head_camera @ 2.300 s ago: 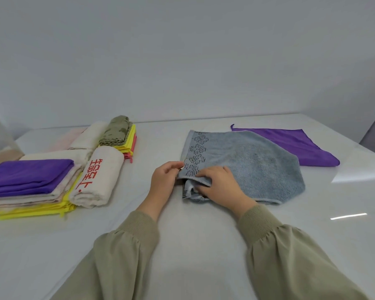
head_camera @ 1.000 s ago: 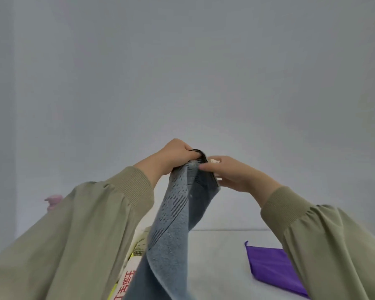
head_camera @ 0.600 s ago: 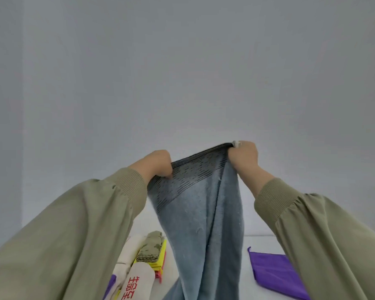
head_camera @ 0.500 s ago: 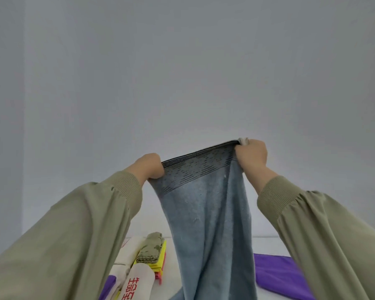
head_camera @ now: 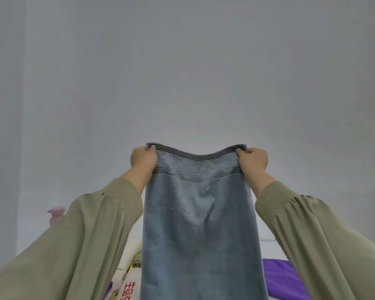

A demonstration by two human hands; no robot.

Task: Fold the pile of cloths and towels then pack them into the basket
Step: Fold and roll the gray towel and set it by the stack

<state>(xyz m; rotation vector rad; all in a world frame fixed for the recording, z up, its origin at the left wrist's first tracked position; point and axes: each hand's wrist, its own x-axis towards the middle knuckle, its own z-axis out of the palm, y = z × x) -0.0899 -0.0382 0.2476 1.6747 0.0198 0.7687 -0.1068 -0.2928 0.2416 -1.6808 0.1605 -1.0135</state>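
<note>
A grey-blue towel [head_camera: 199, 230] with a dark striped border hangs in front of me, spread to its full width. My left hand [head_camera: 143, 159] grips its top left corner and my right hand [head_camera: 252, 161] grips its top right corner, both raised well above the table. The towel's lower end runs out of the frame. Behind it at the lower left, part of the folded stack shows, with a cream towel bearing red characters [head_camera: 129, 286]. A purple cloth [head_camera: 284, 278] lies on the table at the lower right. No basket is in view.
A pink bottle top [head_camera: 56, 215] shows behind my left sleeve. A plain grey wall fills the upper view. A strip of the white table [head_camera: 267, 250] shows beside the towel.
I lifted the towel off the table and raised my view. My hands, first together at its top, drew apart along the striped edge, and the towel now hangs spread out.
</note>
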